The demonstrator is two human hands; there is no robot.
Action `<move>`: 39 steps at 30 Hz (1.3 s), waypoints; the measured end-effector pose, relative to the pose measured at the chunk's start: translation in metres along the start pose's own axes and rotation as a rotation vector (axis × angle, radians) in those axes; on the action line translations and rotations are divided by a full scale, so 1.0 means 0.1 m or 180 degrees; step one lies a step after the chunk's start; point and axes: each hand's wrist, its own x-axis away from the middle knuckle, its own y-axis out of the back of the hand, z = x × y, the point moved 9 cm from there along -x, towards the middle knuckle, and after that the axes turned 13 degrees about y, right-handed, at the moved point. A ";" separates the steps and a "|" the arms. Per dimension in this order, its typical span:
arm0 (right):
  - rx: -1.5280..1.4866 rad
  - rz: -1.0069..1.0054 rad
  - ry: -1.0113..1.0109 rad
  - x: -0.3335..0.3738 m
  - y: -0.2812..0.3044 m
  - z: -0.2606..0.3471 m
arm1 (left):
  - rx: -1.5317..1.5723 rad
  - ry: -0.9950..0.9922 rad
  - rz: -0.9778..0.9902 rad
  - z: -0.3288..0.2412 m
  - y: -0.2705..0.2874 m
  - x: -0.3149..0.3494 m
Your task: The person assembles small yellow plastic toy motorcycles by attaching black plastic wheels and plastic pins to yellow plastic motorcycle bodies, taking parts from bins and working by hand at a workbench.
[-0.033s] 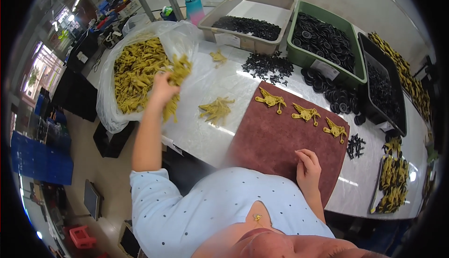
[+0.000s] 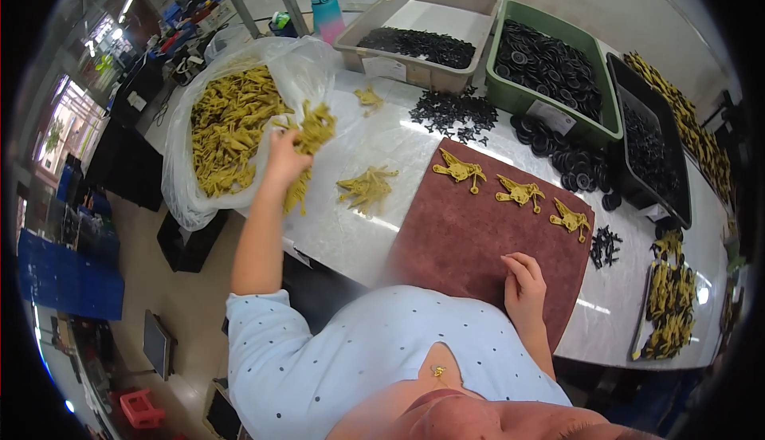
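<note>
My left hand [image 2: 284,157] is closed round a bunch of mustard-yellow plastic parts [image 2: 315,127], held at the right edge of a clear plastic bag [image 2: 182,201]. More of these yellow parts [image 2: 231,133] fill the bag. A loose pile of yellow parts [image 2: 368,188] lies on the table right of this hand. On a maroon cloth [image 2: 470,241], three yellow parts [image 2: 522,192] with long pointed ends lie in a slanting row along the far side. My right hand [image 2: 524,290] rests on the cloth's near right area, fingers loosely bent and holding nothing.
A beige tub [image 2: 382,68] of small black pieces, a green tub [image 2: 558,113] of black discs and a black tub [image 2: 677,193] line the back. Black pieces [image 2: 454,113] and discs [image 2: 586,170] spill before them. At right lies a tray of yellow-and-black pieces [image 2: 669,312].
My left hand has moved slightly to the right with the bunch of yellow parts. My right hand stays where it was.
</note>
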 end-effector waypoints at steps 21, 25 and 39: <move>0.0776 0.1103 0.0325 -0.14 -0.14 0.16 | -0.0812 0.0191 -0.0122 -0.16 0.19 0.38; 0.0793 0.1119 0.0282 -0.09 -0.14 0.11 | -0.1036 0.0484 0.0672 0.04 0.12 0.97; 0.0090 0.0946 0.0245 -0.29 -0.16 0.31 | 0.0170 -0.0771 0.0495 -0.45 -0.13 1.61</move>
